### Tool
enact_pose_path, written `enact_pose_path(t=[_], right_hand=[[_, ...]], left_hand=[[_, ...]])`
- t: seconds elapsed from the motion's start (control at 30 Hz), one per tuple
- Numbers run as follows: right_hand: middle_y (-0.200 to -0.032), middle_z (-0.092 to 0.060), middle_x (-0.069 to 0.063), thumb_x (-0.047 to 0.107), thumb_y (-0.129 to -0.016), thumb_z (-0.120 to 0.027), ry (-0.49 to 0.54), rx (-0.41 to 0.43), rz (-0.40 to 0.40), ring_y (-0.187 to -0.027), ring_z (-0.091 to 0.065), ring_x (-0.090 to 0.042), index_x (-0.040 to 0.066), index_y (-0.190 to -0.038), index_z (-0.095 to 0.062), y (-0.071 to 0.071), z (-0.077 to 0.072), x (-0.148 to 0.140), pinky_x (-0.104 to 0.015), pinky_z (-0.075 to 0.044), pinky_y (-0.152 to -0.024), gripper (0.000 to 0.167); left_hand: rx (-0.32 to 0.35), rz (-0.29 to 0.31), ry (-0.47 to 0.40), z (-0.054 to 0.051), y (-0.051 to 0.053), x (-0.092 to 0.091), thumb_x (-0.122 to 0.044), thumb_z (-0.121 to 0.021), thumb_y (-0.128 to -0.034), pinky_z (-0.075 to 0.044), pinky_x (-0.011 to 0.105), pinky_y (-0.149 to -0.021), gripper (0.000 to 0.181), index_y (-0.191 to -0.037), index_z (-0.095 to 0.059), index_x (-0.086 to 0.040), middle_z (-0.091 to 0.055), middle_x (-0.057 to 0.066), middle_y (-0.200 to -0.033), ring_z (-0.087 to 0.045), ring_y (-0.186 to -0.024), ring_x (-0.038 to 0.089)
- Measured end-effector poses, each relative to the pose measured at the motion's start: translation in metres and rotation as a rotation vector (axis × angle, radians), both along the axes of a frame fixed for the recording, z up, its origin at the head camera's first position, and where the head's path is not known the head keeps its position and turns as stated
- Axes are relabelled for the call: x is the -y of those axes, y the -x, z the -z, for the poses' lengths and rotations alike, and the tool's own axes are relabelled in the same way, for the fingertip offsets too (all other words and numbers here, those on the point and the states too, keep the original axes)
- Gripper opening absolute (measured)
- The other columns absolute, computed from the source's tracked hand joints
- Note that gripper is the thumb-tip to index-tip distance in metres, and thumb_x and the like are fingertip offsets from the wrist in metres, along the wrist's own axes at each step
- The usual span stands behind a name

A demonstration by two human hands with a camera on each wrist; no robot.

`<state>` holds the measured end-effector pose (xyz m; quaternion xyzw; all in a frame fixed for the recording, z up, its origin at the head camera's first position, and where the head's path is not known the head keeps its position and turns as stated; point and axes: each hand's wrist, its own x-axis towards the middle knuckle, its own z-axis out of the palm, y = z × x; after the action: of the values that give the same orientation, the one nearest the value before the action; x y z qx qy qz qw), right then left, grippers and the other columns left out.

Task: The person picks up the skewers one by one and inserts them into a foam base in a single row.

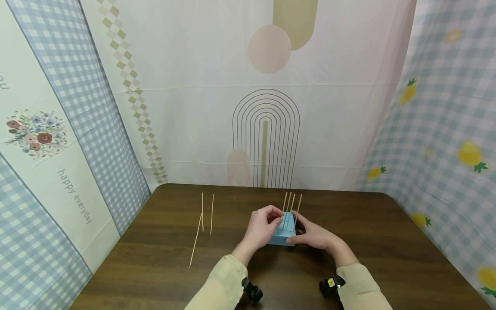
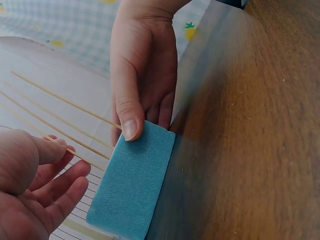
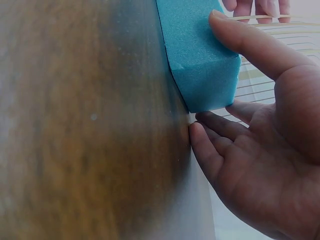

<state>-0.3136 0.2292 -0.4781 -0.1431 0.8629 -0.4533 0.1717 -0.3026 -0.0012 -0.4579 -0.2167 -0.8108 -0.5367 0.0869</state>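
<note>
- Blue block (image 1: 280, 239): on the tabletop (image 1: 155, 258), between both grips, long face toward the person.
- Three upright sticks (image 1: 300, 202): standing in the block's top, spaced apart, tilted slightly right in head view.
- Leftmost stick (image 1: 284, 201): beside those three, lower end at the block's top. Seated or just touching: can't tell.
- Left-hand grip (image 1: 261, 226): pinching leftmost stick between thumb and index finger.
- Right-hand grip (image 1: 315, 236): closed round the block's right end, thumb on near face, fingers round the end and behind.
- Three loose sticks (image 1: 211, 214): lying flat, well left of the block. Two roughly parallel, one slanted nearer the person.
- White cloth (image 1: 193, 107): hanging behind the tabletop, printed with arches.
</note>
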Motion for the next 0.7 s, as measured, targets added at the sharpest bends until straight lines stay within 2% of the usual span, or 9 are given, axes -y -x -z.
enact_pose_path(t=[0.23, 0.43, 0.7], right_hand=[[-0.169, -0.025, -0.032, 0.053, -0.092, -0.080, -0.033, -0.031, -0.025, -0.149, -0.034, -0.050, 0.008, -0.171, -0.013, -0.0007, -0.0001, -0.0016, -0.070, -0.033, -0.117, 0.113], [-0.172, -0.023, -0.029, 0.047, -0.092, -0.082, -0.020, -0.003, 0.009, -0.153, -0.029, -0.048, 0.008, -0.172, -0.012, -0.0029, 0.0006, 0.0012, -0.070, -0.027, -0.120, 0.112], [-0.171, -0.025, -0.028, 0.042, -0.094, -0.082, -0.023, -0.018, 0.008, -0.153, -0.032, -0.046, 0.007, -0.171, -0.013, -0.0077, -0.0003, 0.0050, -0.067, -0.031, -0.120, 0.109]], left_hand=[[-0.006, -0.002, 0.000, 0.0020, 0.0006, 0.0000, -0.005, -0.076, -0.0996, -0.054, 0.027, -0.077, 0.006, -0.106, -0.076, -0.004, -0.074, -0.004, -0.094, -0.064, -0.083, 0.009], [-0.016, 0.005, 0.002, 0.0019, -0.0016, 0.0017, -0.006, -0.077, -0.0989, -0.056, 0.028, -0.079, 0.009, -0.108, -0.076, -0.004, -0.075, -0.002, -0.096, -0.067, -0.084, 0.010], [-0.013, 0.013, 0.002, 0.0032, -0.0046, 0.0058, -0.006, -0.078, -0.0982, -0.059, 0.029, -0.083, 0.014, -0.111, -0.076, -0.003, -0.076, -0.001, -0.099, -0.070, -0.087, 0.011]])
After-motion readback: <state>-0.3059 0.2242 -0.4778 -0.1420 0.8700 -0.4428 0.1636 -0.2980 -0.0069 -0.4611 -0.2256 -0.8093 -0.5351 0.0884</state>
